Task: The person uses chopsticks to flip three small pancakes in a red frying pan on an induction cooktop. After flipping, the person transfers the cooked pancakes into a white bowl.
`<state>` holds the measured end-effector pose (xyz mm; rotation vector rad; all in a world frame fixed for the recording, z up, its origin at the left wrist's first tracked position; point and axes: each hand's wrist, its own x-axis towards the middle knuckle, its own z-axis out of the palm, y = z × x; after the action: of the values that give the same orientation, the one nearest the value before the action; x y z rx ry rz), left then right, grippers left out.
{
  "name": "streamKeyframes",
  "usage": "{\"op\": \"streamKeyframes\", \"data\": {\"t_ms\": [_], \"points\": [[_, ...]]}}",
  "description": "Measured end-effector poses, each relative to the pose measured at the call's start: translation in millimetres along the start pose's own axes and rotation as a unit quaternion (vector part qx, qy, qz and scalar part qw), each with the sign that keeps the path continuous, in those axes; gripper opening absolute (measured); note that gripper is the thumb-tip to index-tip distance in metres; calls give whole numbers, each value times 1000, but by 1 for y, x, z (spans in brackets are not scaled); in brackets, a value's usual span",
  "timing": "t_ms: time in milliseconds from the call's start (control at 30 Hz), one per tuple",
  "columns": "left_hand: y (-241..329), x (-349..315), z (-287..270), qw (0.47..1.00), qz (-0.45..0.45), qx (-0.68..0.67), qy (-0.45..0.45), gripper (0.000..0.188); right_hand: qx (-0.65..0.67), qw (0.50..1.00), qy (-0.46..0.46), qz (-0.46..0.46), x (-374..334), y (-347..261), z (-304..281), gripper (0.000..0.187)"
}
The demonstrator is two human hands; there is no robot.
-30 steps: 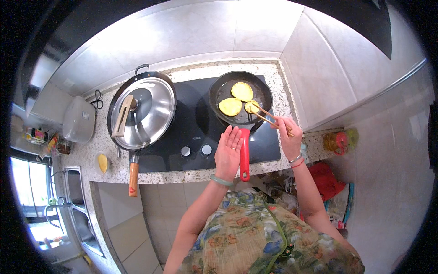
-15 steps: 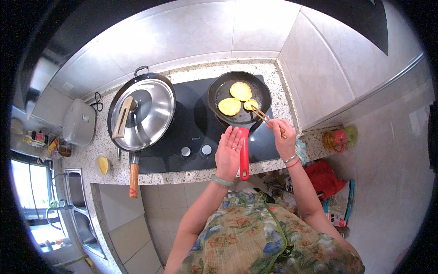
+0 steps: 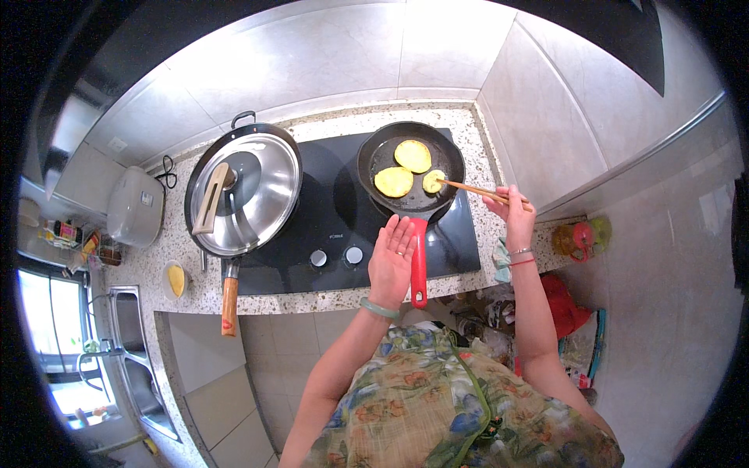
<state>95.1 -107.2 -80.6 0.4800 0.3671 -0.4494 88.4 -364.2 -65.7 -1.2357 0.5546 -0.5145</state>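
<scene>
A dark frying pan [image 3: 379, 154] with a red handle [image 3: 419, 265] sits on the right side of the black hob. Two larger round yellow cakes [image 3: 413, 157] and a smaller one [image 3: 434, 182] lie in it. In my right hand [image 3: 513, 217], to the right of the pan, a pair of wooden chopsticks [image 3: 476, 189] reaches leftward, tips on the smaller cake. My left hand [image 3: 392, 264] lies palm up with fingers stretched out, close along the left of the red handle. Whether it touches the handle I cannot tell.
A wok [image 3: 194, 167] under a steel lid [image 3: 267, 187] stands at left, its wooden handle [image 3: 229, 304] jutting past the counter edge. Farther left are a small bowl [image 3: 168, 290] with something yellow and a white appliance [image 3: 134, 207]. A pale green cloth [image 3: 500, 253] lies near my right wrist.
My right hand has moved right, and the chopsticks now lie flatter, pointing left. The smaller cake has shifted slightly right and looks turned or folded. My left hand has stayed in place.
</scene>
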Motion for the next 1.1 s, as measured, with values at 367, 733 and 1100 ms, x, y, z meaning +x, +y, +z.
{"op": "streamKeyframes", "data": {"t_ms": [367, 733, 1100], "points": [[1, 0, -1, 1000, 3, 5, 5, 45, -159, 971, -47, -171, -8, 0, 18, 22], [-3, 4, 0, 1000, -1, 0, -3, 45, -249, 933, -55, -253, -31, 22, 28, 11], [-2, 0, 2, 1000, 2, -1, 5, 44, -282, 916, -74, -275, -37, 29, 22, 13]]}}
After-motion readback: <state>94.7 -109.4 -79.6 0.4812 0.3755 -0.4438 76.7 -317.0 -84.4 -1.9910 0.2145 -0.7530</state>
